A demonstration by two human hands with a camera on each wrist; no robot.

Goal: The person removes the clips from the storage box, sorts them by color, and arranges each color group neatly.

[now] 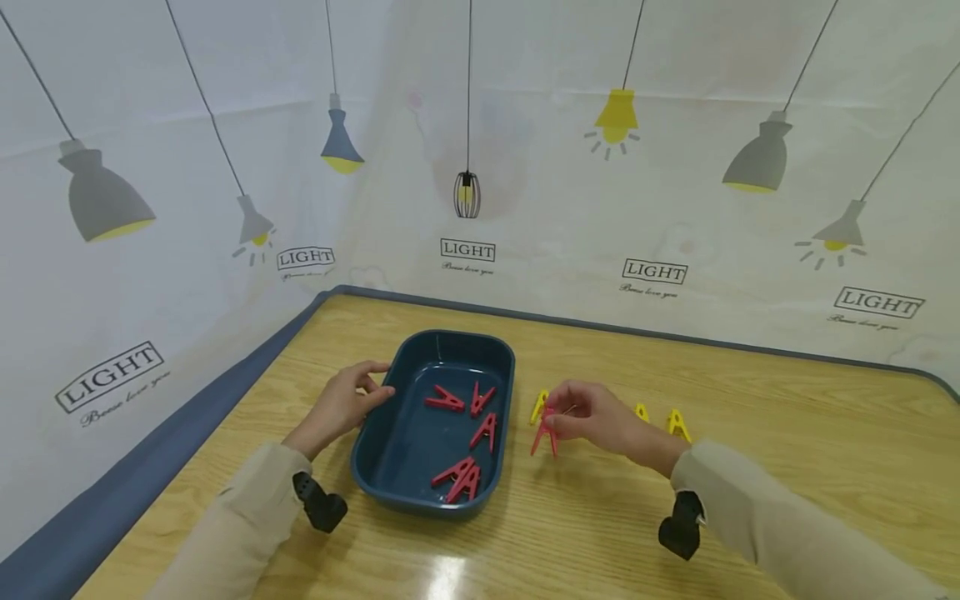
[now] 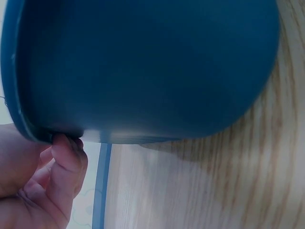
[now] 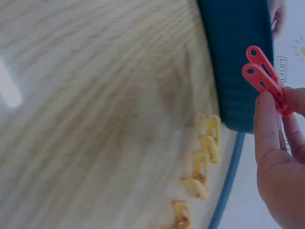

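Note:
A dark blue plastic basin [image 1: 397, 433] stands on the wooden table with several red clothespins [image 1: 483, 432] lying loose inside. My left hand [image 1: 347, 404] pinches the basin's left rim; in the left wrist view, its fingers [image 2: 66, 167] curl against the outer wall. To the right of the basin, my right hand [image 1: 600, 417] holds another red clothespin [image 1: 545, 437] between thumb and fingertips. That clothespin's two legs point away from the fingers in the right wrist view. Yellow clothespins [image 1: 677, 425] lie around and behind the right hand, which partly hides them.
The wooden table [image 1: 787, 467] has a dark blue edge [image 1: 600, 327] at the back. Behind it hangs a pale cloth [image 1: 540, 208] printed with lamps and the word LIGHT. In the right wrist view, several yellow clothespins [image 3: 200, 167] lie in a row near the basin.

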